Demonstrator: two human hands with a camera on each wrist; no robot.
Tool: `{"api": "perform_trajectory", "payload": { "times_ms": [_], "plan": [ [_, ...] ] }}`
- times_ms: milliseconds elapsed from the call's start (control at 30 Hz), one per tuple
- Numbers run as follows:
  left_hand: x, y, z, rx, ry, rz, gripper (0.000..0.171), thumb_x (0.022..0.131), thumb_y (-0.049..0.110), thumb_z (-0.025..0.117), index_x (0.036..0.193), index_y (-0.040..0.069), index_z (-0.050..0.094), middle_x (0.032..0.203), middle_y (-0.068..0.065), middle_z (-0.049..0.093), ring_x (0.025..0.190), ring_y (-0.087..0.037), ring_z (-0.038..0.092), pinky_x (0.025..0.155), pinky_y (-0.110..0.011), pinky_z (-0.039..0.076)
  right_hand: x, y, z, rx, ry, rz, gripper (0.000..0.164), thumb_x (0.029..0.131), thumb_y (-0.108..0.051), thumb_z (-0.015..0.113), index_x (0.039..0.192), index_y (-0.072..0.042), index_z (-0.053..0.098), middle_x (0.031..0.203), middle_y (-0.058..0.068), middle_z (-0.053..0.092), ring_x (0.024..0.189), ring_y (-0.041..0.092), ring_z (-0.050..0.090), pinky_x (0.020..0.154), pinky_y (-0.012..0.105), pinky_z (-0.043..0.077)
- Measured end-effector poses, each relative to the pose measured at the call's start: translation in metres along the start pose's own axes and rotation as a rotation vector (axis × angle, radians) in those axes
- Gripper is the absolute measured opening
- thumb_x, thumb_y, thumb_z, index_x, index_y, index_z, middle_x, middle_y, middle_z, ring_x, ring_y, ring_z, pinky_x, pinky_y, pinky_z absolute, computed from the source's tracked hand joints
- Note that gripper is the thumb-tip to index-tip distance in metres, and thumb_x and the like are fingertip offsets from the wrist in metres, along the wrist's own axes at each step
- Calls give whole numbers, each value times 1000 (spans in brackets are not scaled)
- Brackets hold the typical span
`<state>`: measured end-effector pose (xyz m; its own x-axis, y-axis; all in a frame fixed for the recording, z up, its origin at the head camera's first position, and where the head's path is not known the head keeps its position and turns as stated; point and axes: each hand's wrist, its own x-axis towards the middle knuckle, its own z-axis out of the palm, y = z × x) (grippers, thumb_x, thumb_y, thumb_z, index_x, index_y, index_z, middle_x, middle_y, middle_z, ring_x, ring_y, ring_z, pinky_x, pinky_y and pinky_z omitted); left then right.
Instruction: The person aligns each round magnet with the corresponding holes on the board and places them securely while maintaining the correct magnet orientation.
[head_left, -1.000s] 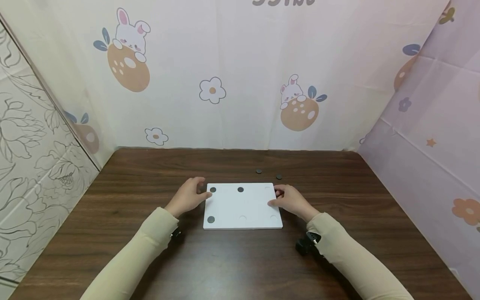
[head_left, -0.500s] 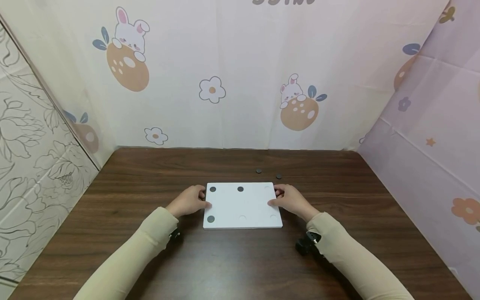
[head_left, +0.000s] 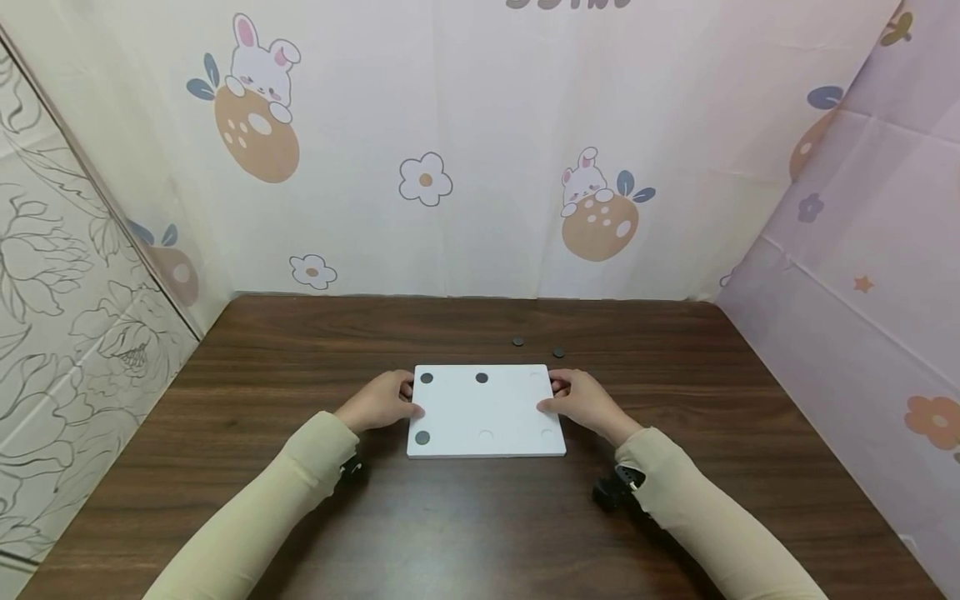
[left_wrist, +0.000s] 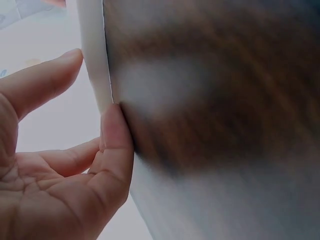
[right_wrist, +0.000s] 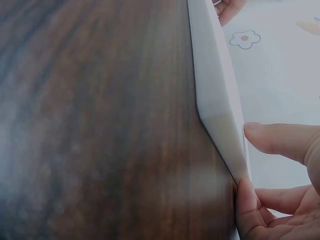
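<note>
A white rectangular board (head_left: 483,412) lies on the table with round recesses in it. Dark discs fill the far-left recess (head_left: 427,378), the far-middle one (head_left: 482,378) and the near-left one (head_left: 422,437); three other recesses show as faint white outlines. My left hand (head_left: 381,402) grips the board's left edge, its thumb on the top face and its fingers curled along the side. On the opposite edge my right hand (head_left: 583,403) grips in the same way. In the wrist views, fingertips of the left hand (left_wrist: 75,160) and right hand (right_wrist: 280,190) meet the board's side.
Two loose dark discs, one (head_left: 518,342) and another (head_left: 558,353), lie on the brown wooden table (head_left: 480,525) behind the board. A patterned curtain (head_left: 495,233) hangs along the table's back edge, with more cloth at both sides.
My left hand has lowered and closed its fingers against the board's left edge. The right hand keeps its hold, and the board stays practically in place.
</note>
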<state>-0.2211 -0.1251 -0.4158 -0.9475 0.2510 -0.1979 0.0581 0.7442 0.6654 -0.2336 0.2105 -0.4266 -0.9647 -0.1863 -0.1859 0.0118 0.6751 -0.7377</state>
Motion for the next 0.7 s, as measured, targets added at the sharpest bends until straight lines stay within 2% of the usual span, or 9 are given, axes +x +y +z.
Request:
{"api": "perform_trajectory", "payload": {
  "times_ms": [133,333,533,700],
  "plan": [
    [0,-1,0,3,-2,9,42,84,12,75,120,-4,59,100,-11,60,83,-20,53,72,-30,46,-1,0,-2,-12,7,-6,62,85,-18,75,136,7,51,107,13,58,85,19,51,71,26,46],
    [0,-2,0,9,-11,34,42,84,10,76,119,-5,59,100,-13,60,83,-19,54,75,-32,47,-4,0,-10,-43,37,-42,47,91,-24,68,131,0,58,105,11,63,86,21,55,67,28,48],
    [0,-2,0,11,-9,34,43,84,10,76,120,-6,58,101,-13,60,84,-19,55,76,-32,47,-5,7,-23,-113,118,-130,41,95,-28,64,129,-4,60,113,12,65,101,25,60,80,35,51],
    [-1,-1,0,2,-11,20,44,84,11,76,121,-5,58,101,-12,59,84,-19,54,75,-31,46,-7,9,-36,-162,207,-165,44,96,-30,63,129,-2,59,116,15,63,102,29,60,83,43,50]
  ]
}}
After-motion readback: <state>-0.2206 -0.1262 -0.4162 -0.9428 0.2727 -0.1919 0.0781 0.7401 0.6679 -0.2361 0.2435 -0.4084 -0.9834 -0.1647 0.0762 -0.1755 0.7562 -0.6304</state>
